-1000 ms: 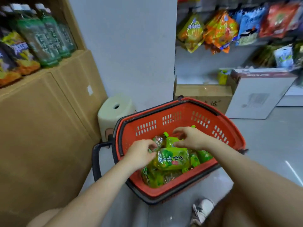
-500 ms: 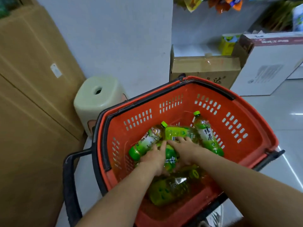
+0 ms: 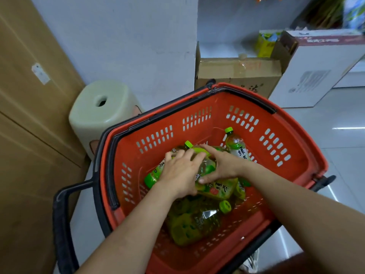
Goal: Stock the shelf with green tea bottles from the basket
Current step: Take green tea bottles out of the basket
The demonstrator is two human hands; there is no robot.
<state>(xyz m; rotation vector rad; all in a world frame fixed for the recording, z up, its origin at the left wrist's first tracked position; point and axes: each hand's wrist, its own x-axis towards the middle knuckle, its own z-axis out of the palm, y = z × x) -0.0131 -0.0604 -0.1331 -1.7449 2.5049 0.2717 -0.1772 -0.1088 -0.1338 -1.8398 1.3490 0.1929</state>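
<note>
1. left of the hands, a pale stool (image 3: 102,107) stands just outside the basket (image 3: 296,139). the shelf that was seen up on that side one second ago is out of view now, because the head has bent lower over the basket.
2. the left hand (image 3: 178,175) was lying on top of the pile half a second ago. now its fingers curl over the left bottle (image 3: 153,176), whose green base sticks out left of the wrist.
3. between both hands lies the middle bottle (image 3: 219,189), its label turned up.
4. the right hand (image 3: 223,167) now grasps this bottle, with the fingers over its top and the thumb pressed on the near side.
5. right of the right hand, one more bottle (image 3: 236,146) lies untouched. below the hands, the lower bottles (image 3: 197,222) rest on the basket floor.
6. i think the searching has become gripping, so a lift should come next. all the bottles are still in the basket.
</note>
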